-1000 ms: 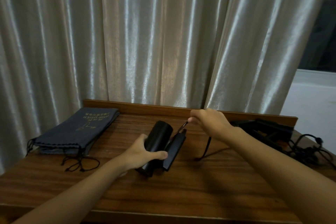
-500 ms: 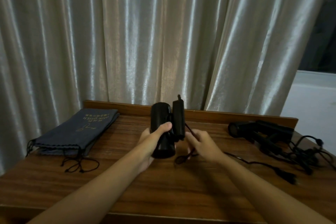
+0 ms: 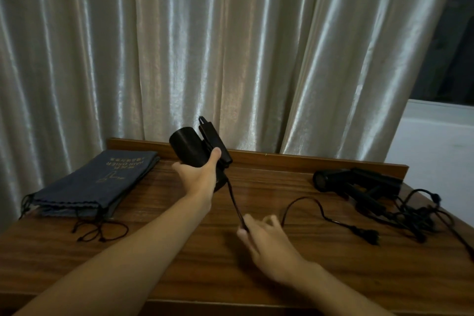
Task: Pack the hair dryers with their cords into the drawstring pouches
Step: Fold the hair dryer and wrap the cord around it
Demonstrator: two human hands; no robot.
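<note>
My left hand (image 3: 198,174) grips a black folded hair dryer (image 3: 191,149) and holds it tilted above the wooden table (image 3: 179,251), near the back middle. Its black cord (image 3: 234,202) runs down and to the right into my right hand (image 3: 261,236), which pinches it just above the table. From there the cord loops on across the wood to its plug (image 3: 368,235). Dark grey drawstring pouches (image 3: 97,185) lie flat in a stack at the left, strings trailing toward me. A second black hair dryer (image 3: 356,182) lies at the back right.
A tangle of black cords (image 3: 415,215) spreads beside the second dryer at the table's right edge. A raised wooden lip (image 3: 307,161) runs along the table's back. Pale curtains (image 3: 205,46) hang right behind it.
My left hand has raised the dryer and tipped it back to the left. My right hand has slid down the cord toward me and to the right, drawing the cord taut.
</note>
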